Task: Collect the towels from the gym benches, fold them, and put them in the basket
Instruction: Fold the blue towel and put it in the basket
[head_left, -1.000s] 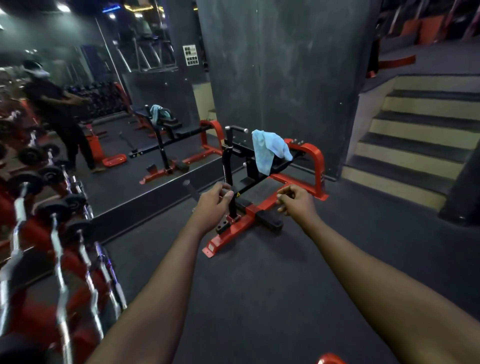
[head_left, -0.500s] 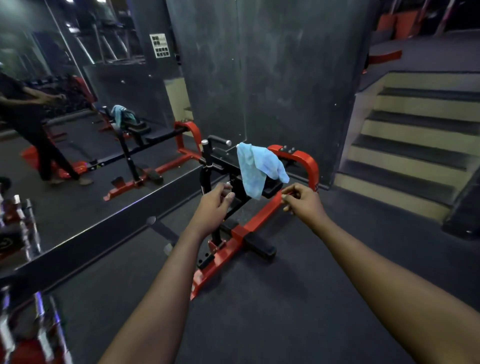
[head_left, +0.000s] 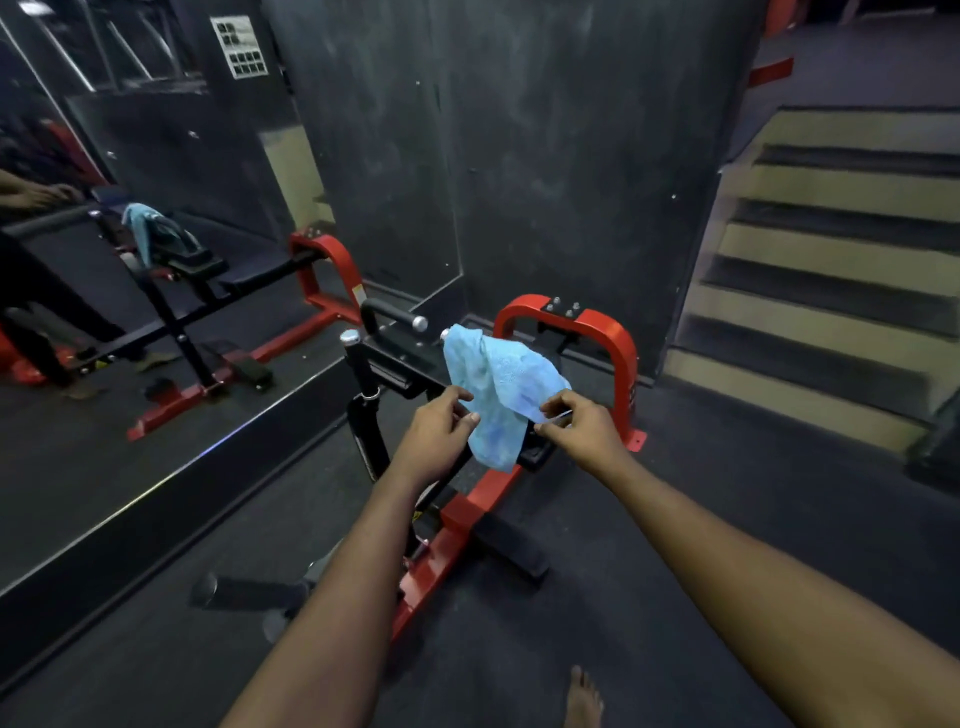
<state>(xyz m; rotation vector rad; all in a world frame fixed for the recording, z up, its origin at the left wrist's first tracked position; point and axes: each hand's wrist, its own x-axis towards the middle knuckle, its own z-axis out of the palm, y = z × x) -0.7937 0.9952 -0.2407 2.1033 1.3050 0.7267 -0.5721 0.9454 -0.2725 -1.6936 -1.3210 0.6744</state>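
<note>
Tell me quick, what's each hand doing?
Left hand: grip pinching the towel at its left edge.
Right hand: grip pinching the towel's right edge.

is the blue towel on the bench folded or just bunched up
Bunched up, not folded. The blue towel hangs crumpled over the bench, with loose uneven creases and one end drooping down.

A dark grey wall (head_left: 545, 156) is standing at twelve o'clock, scuffed and dimly lit. A large mirror (head_left: 156, 260) is covering the wall from nine to eleven o'clock, reflecting the room. Stairs (head_left: 831, 270) with dark treads and pale risers are climbing at two o'clock. Dark rubber flooring (head_left: 649, 571) is spreading across the lower half.
</note>
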